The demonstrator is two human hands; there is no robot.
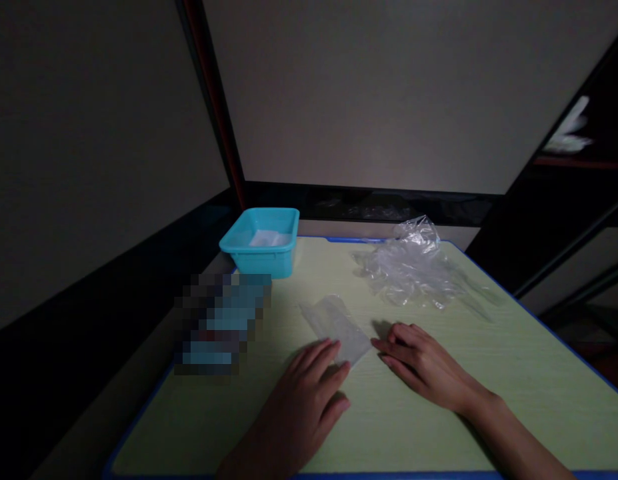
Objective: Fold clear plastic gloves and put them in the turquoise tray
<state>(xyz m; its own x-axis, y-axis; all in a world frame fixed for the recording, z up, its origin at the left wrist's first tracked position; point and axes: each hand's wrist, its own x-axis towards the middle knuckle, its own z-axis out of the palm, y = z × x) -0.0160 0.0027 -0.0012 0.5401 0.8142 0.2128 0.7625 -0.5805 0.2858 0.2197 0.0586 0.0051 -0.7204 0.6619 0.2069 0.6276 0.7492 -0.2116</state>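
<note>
A small translucent plastic bag (333,319) lies flat on the table, its upper end a little crumpled. My left hand (309,393) is open, palm down, with fingertips resting on the bag's lower left part. To the right, my right hand (423,367) has its index finger stretched to the bag's right corner, touching or just beside it. The thumb of that hand is held apart from the index finger, and its other fingers are curled. Nothing shows between the fingers of either hand.
A turquoise plastic basket (263,260) with something white inside stands at the table's far left corner. Below it lies a pixelated, unreadable object (223,327). A crumpled heap of clear plastic (413,267) sits at the far right. The pale green table (189,427) has a blue edge.
</note>
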